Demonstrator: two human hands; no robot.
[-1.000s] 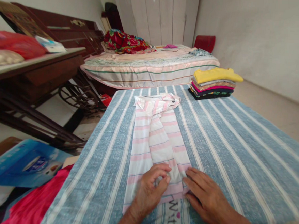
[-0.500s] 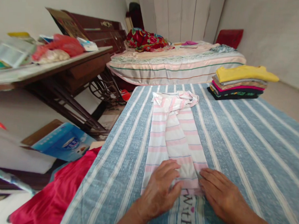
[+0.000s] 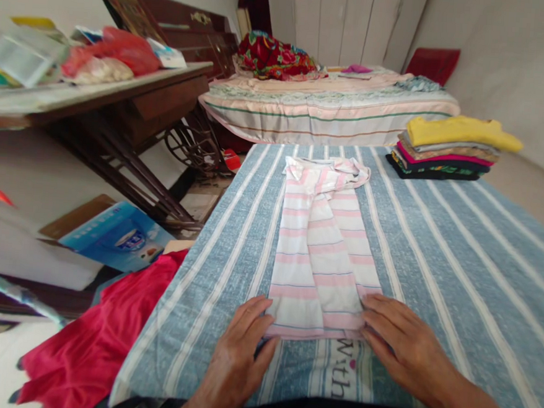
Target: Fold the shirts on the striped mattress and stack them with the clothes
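A white and pink striped shirt [image 3: 296,255], folded into a long narrow strip, lies flat with its collar end away from me. At the near left corner of its hem is my left hand [image 3: 241,345]; its fingertips touch the edge and the thumb stands apart. My right hand [image 3: 400,334] rests at the near right corner, fingers stretched out over the cloth's edge. Beneath the shirt is a blue bedspread [image 3: 222,256] with white stripes and printed lettering near the hem.
A stack of folded clothes [image 3: 453,148], yellow on top, stands at the far right of the bed. Behind is a second bed [image 3: 315,114] with a red floral bundle [image 3: 277,58]. To the left are a cluttered sewing table [image 3: 135,89], a blue box [image 3: 121,234] and red cloth [image 3: 105,323].
My left hand has moved left, off the middle of the shirt to its left hem corner. My right hand stays at the right corner. The view has shifted slightly.
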